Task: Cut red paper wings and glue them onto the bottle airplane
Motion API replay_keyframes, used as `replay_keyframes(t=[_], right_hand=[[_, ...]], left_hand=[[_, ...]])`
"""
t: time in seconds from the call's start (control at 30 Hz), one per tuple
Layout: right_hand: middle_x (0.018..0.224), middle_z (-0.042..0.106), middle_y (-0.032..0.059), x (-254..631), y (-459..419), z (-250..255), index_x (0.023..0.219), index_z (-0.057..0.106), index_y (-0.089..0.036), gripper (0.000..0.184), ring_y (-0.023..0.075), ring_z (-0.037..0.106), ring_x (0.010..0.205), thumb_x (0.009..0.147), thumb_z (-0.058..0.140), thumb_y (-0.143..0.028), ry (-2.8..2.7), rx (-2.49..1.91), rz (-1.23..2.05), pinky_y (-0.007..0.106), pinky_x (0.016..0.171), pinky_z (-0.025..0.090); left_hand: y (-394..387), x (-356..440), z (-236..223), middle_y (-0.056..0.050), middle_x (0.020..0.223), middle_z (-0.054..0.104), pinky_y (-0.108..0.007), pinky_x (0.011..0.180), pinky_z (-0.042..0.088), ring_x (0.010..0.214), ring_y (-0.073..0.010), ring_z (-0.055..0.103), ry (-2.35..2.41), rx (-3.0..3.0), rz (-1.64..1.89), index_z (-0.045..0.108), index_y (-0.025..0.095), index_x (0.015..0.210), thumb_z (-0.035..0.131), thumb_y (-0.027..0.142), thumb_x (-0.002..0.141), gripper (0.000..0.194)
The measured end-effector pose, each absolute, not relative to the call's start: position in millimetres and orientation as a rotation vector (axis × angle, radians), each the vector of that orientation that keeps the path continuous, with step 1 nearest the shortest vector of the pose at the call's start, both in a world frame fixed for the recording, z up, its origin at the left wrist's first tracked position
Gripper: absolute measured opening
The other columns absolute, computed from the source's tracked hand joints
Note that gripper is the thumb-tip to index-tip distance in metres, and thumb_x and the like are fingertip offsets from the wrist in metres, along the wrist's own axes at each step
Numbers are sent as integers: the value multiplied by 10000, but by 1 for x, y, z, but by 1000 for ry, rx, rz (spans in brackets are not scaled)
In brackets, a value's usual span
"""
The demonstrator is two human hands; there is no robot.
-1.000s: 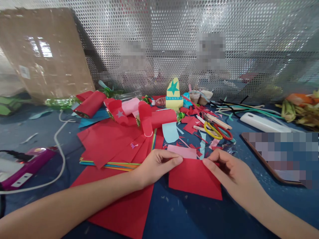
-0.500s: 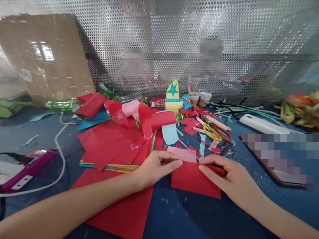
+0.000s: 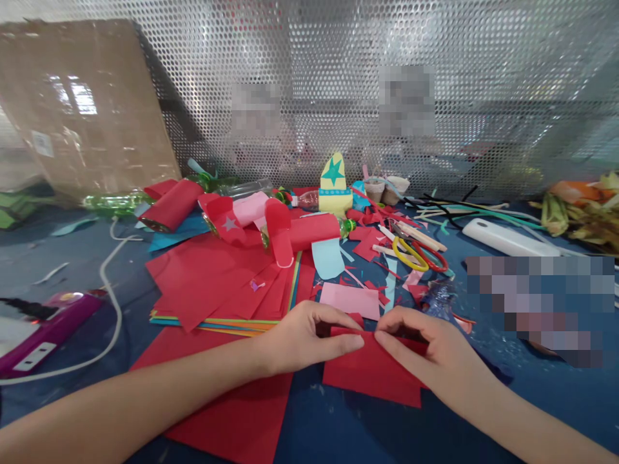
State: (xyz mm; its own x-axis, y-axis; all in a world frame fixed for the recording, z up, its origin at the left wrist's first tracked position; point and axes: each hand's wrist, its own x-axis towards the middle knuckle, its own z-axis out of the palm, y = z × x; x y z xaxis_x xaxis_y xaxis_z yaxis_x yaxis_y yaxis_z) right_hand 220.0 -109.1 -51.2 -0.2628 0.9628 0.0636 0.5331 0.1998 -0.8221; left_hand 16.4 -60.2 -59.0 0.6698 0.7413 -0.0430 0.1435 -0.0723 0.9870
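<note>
Left hand (image 3: pixel 300 338), right hand (image 3: pixel 442 351): fingers (image 3: pixel 345 347) pinching red sheet (image 3: pixel 367 370) at far edge, tips closer than earlier. Pink paper (image 3: pixel 349 299) just beyond fingers; bare bench (image 3: pixel 348 435) on near side.

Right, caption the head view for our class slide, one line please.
Left hand and right hand hold red paper at its far edge, with pink paper beyond it.
</note>
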Motion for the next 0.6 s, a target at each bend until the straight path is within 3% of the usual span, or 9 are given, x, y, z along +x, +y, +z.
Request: replay_keyframes(t=[0.23, 0.4, 0.6], right_hand=[[788, 687, -28, 217, -109, -49, 811, 631, -243, 157, 137, 631, 727, 872, 505, -312, -1919, -1385, 863, 213, 673, 470], [770, 699, -25, 222, -108, -44, 791, 653, -254, 211, 153, 636, 718, 871, 499, -374, -1877, -1503, 735, 223, 640, 478], [698, 662, -12, 229, -105, -44, 782, 648, -235, 233, 149, 609, 611, 854, 503, -402, -1733, -1575, 689, 217, 524, 470]], left_hand=[[-57, 19, -63, -71, 854, 754, -203, 656, 501, 747, -168, 670, 773, 1633, 598, 758, 114, 861, 615, 278, 813, 223], [-56, 18, -66, -47, 921, 756, -228, 708, 519, 796, -186, 682, 774, 1467, 676, 767, 161, 854, 653, 342, 795, 222], [-54, 18, -64, -23, 860, 762, -230, 693, 514, 749, -169, 670, 799, 1379, 734, 771, 186, 804, 680, 431, 762, 265]])
